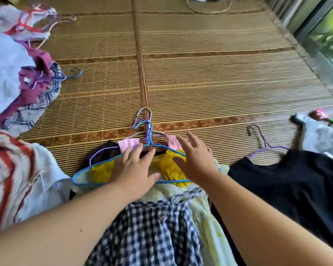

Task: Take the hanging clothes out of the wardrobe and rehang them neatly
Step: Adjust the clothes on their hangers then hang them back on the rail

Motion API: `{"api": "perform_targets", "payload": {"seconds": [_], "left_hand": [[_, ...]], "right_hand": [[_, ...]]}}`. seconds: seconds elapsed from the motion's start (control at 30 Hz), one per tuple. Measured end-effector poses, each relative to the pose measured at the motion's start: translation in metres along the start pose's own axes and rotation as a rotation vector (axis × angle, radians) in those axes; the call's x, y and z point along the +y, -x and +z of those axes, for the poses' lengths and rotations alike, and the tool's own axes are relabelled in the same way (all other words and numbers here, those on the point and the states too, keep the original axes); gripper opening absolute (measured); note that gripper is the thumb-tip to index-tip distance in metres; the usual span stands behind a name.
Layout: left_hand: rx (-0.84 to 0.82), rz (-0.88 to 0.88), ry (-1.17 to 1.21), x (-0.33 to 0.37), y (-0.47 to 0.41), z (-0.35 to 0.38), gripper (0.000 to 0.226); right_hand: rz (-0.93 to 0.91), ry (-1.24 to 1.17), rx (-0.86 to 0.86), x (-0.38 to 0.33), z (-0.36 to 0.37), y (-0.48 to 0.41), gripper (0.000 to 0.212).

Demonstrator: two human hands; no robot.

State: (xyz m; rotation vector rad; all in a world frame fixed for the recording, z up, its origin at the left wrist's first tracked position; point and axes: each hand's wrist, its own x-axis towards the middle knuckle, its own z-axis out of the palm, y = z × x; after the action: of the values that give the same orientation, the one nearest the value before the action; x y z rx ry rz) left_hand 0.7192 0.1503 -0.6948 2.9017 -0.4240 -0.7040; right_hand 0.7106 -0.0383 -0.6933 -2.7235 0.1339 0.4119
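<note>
A stack of clothes on wire hangers lies on the woven mat [200, 77] in front of me. On top is a yellow garment [169, 167] on a blue hanger [81, 179], with pink fabric [127, 144] and several hanger hooks [145, 121] bunched above it. A blue checked shirt [148, 233] lies nearest me. My left hand [135, 169] rests flat, fingers spread, on the yellow garment near the hanger neck. My right hand [194, 158] hovers open just over its right shoulder. Neither hand grips anything.
A black garment on a purple hanger [288, 179] lies to the right. A red-striped cloth [10, 175] and a heap of maroon and white clothes with hangers [27, 77] sit on the left. A white bag [319, 135] lies at far right beside a window frame [315, 39].
</note>
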Motion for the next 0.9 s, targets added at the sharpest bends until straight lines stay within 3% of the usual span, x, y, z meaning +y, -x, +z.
{"api": "perform_targets", "payload": {"seconds": [0.3,0.57,0.73,0.9], "left_hand": [[-0.077,0.289,-0.049,0.094,0.037,-0.035,0.063],[-0.07,0.448,0.012,0.191,0.025,-0.02,0.054],[-0.144,0.326,0.038,0.267,-0.016,0.021,0.06],[-0.231,-0.046,0.036,0.303,-0.053,0.056,0.072]], "right_hand": [[0.325,0.022,0.077,0.077,-0.07,0.111,0.072],[0.453,0.069,0.1,0.191,-0.114,0.15,0.078],[0.395,0.161,0.014,0.29,-0.116,0.113,0.069],[0.286,0.232,-0.165,0.363,-0.119,0.067,0.063]]}}
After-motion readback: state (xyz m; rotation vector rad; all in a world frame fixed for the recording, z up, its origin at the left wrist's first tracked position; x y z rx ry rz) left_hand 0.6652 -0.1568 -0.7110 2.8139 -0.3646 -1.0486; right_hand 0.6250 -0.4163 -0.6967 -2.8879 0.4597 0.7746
